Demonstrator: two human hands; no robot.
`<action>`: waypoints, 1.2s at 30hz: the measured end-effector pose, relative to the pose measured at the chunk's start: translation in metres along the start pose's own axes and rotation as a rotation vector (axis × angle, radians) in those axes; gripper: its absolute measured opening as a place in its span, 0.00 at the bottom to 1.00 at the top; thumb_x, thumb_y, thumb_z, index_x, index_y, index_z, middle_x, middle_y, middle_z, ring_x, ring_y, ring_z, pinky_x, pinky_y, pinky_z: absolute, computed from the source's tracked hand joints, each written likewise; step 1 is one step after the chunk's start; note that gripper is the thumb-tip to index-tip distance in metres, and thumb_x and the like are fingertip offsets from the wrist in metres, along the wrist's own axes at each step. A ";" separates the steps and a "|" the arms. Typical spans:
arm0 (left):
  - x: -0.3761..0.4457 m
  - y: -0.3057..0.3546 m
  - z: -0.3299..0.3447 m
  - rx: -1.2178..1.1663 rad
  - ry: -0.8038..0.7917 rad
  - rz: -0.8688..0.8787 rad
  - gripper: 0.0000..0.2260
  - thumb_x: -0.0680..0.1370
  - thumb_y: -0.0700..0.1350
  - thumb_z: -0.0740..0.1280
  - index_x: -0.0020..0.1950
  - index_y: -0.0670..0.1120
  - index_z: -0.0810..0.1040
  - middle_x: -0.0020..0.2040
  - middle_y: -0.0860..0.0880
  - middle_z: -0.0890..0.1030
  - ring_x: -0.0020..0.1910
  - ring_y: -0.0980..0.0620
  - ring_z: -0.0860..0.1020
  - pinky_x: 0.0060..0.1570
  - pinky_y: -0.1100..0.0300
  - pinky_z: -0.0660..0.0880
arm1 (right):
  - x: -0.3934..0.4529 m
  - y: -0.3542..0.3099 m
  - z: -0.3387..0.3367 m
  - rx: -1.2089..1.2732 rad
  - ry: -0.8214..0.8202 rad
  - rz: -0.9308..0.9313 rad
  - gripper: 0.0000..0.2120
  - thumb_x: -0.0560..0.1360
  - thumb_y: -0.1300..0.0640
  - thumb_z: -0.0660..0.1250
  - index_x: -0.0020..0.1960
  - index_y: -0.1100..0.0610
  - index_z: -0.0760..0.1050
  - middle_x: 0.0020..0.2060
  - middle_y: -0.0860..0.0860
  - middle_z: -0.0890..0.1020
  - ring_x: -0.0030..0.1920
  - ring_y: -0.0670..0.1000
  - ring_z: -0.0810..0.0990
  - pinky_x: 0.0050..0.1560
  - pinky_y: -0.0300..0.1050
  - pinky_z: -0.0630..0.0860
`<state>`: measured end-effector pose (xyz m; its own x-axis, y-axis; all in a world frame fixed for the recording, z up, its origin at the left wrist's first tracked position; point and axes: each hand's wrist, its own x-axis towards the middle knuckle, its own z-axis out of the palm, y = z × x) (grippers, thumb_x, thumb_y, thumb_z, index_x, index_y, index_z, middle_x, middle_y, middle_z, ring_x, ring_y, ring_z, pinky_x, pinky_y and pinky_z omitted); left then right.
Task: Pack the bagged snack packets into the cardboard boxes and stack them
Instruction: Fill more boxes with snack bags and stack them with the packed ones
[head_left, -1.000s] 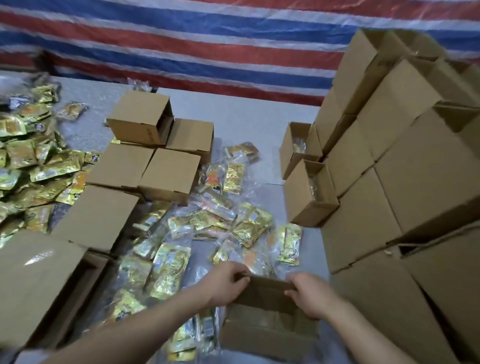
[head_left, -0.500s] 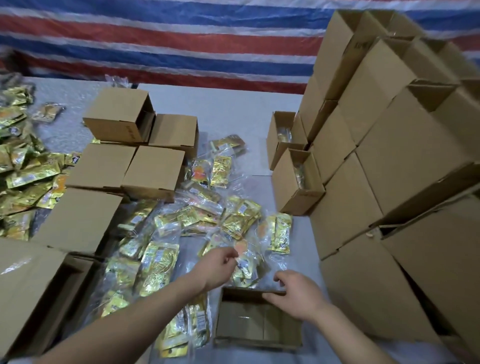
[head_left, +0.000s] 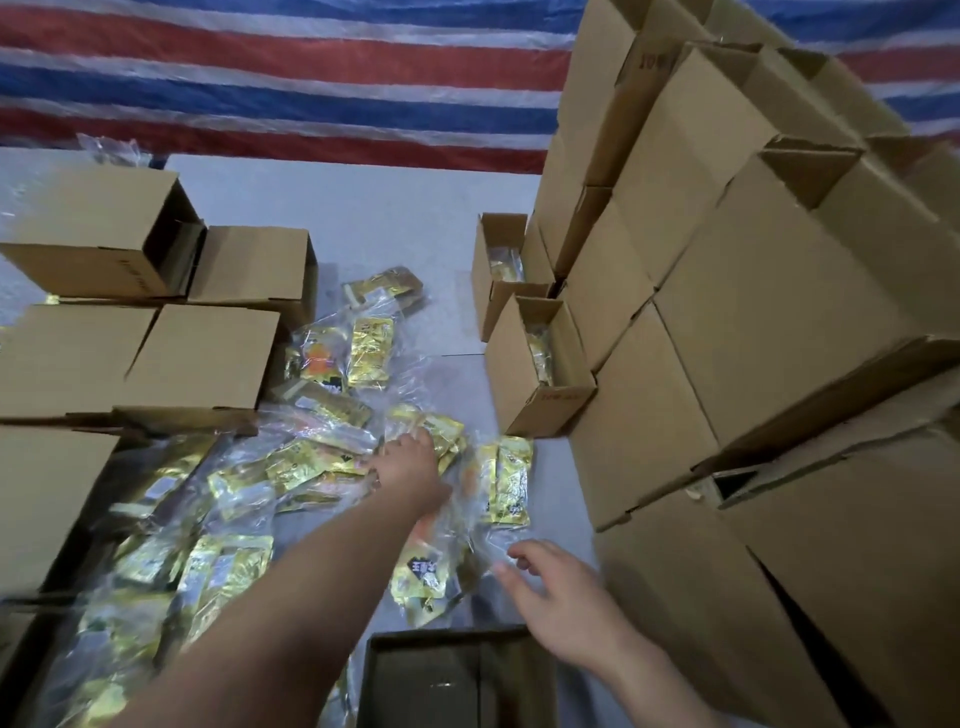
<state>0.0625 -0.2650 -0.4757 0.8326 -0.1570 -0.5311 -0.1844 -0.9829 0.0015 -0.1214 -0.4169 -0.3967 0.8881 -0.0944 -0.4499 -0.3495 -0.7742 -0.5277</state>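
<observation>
So we're at the grab-a-bag part. On the far left sit the empty cardboard boxes (head_left: 202, 358) lying on their sides, and spilling out from them toward the middle is the heap of bagged snack packets (head_left: 322, 457) in clear plastic on the grey table (head_left: 363, 218).

Tip for this step, as we see it: go for one bag sitting on top of the heap, get hold of the plastic near its edge so the neighbours don't drag along, then drop it straight into the open box (head_left: 457, 670) at the bottom of the view.

Our left hand (head_left: 410, 462) is stretched way out, arm nearly straight, palm down on the heap. We can't tell if the fingers are pinching a bag or just resting there. Our right hand (head_left: 563, 597) hovers just above the open box, fingers loosely spread, touching the edge of a bag's plastic but holding nothing. Far right, the stacked boxes (head_left: 753, 322) tower up.
</observation>
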 end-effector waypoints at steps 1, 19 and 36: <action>0.002 0.002 0.001 0.011 -0.002 -0.008 0.45 0.76 0.62 0.65 0.81 0.42 0.45 0.75 0.38 0.63 0.71 0.37 0.66 0.64 0.32 0.68 | 0.002 0.001 0.002 0.025 -0.005 0.011 0.37 0.69 0.24 0.49 0.64 0.45 0.74 0.60 0.40 0.78 0.60 0.45 0.77 0.63 0.47 0.73; -0.093 -0.022 -0.104 -0.776 0.349 0.206 0.38 0.69 0.57 0.68 0.77 0.49 0.62 0.66 0.47 0.73 0.60 0.46 0.77 0.61 0.49 0.76 | 0.047 -0.113 -0.045 1.230 0.008 0.232 0.23 0.77 0.35 0.60 0.69 0.41 0.65 0.64 0.42 0.74 0.59 0.44 0.77 0.49 0.44 0.75; -0.183 -0.038 -0.158 -0.611 0.585 0.454 0.28 0.79 0.62 0.45 0.75 0.58 0.69 0.72 0.51 0.69 0.72 0.48 0.62 0.71 0.48 0.57 | 0.023 -0.169 -0.078 1.641 -0.201 -0.093 0.31 0.67 0.40 0.74 0.65 0.56 0.77 0.56 0.57 0.82 0.57 0.54 0.82 0.56 0.49 0.79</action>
<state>-0.0004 -0.2146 -0.2444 0.9082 -0.3960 0.1355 -0.3869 -0.6708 0.6327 -0.0188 -0.3365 -0.2617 0.9179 0.0901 -0.3864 -0.3394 0.6829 -0.6469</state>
